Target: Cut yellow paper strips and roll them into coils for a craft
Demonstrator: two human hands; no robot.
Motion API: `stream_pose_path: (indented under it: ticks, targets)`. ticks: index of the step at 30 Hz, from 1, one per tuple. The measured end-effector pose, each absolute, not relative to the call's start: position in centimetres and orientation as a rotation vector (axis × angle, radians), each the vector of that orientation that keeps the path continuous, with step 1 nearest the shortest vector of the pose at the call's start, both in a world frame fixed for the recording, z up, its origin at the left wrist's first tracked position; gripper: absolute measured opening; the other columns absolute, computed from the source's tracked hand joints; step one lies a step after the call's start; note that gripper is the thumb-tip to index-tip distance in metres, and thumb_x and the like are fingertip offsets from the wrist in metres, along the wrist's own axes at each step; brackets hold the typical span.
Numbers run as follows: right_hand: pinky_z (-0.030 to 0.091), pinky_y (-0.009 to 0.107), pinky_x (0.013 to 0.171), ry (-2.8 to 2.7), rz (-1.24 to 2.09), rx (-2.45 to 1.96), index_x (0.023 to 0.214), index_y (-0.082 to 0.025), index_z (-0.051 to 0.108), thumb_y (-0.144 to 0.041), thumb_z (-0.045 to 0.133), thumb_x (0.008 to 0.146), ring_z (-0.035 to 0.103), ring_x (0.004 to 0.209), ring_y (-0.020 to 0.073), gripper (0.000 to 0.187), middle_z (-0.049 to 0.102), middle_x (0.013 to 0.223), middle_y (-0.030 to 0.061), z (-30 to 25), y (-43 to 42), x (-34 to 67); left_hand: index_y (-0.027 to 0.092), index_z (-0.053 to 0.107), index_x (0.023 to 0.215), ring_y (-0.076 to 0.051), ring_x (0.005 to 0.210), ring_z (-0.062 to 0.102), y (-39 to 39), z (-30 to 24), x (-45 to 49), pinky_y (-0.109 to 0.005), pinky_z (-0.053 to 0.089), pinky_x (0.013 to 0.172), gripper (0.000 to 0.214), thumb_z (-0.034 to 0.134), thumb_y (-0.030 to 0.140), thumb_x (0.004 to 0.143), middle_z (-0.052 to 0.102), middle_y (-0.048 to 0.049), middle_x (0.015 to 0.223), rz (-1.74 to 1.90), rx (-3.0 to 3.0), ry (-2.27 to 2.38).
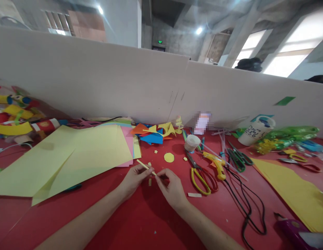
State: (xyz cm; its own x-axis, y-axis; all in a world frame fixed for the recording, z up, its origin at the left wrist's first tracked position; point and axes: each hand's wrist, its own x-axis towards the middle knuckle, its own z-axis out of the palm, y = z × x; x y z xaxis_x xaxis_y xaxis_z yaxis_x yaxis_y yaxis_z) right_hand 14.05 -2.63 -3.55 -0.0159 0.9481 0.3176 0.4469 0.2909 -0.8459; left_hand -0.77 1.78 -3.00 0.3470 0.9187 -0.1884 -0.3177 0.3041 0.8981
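My left hand (135, 178) and my right hand (170, 187) meet over the red table (140, 215), both pinched on a thin pale yellow rolled paper stick (146, 166). The stick slants up to the left from my right fingertips through my left fingers. A small yellow paper circle (169, 157) lies just beyond my hands, with tiny yellow scraps around it. A little paper strip (150, 182) lies under my hands.
Large yellow sheets (59, 159) lie to the left, another yellow sheet (291, 191) to the right. Yellow and red scissors (201, 177), a yellow glue gun (216, 163) with black cord, green scissors (238, 159), a white cup (192, 143) and colored paper scraps (153, 133) lie beyond. A white partition (151, 90) stands behind.
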Motion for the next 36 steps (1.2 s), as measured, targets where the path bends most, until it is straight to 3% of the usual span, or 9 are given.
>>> stream_pose_path:
  ticks: [20, 28, 36]
  targets:
    - [0.040, 0.023, 0.055, -1.567, 0.862, -1.314, 0.069, -0.019, 0.051, -0.031, 0.049, 0.080, 0.048, 0.056, 0.0129, 0.017, 0.050, 0.061, -0.0022, -4.0, -2.2, 14.5, 0.016, 0.067, 0.080, -0.010, 0.074, 0.062, 2.4, -2.8, -1.1, -0.020, 0.050, 0.072, 0.022, 0.075, 0.019, 0.059, 0.068, 0.0010, 0.078, 1.172, 0.651, 0.752]
    - [0.040, 0.022, 0.054, -1.555, 0.886, -1.299, 0.069, -0.018, 0.051, -0.029, 0.050, 0.079, 0.047, 0.056, 0.0122, 0.015, 0.050, 0.061, -0.0022, -3.9, -2.2, 14.5, 0.014, 0.068, 0.070, -0.008, 0.063, 0.061, 3.1, -2.1, -2.1, -0.017, 0.051, 0.065, 0.021, 0.077, 0.022, 0.053, 0.067, 0.0015, 0.065, 1.231, 0.601, 0.845]
    - [0.040, 0.022, 0.054, -1.535, 0.913, -1.299, 0.069, -0.017, 0.050, -0.030, 0.050, 0.078, 0.048, 0.056, 0.0119, 0.016, 0.051, 0.061, -0.0018, -3.9, -2.1, 14.4, 0.013, 0.069, 0.067, -0.009, 0.063, 0.062, 3.3, -2.2, -2.2, -0.016, 0.052, 0.065, 0.021, 0.079, 0.022, 0.051, 0.068, 0.0005, 0.066, 1.254, 0.613, 0.838]
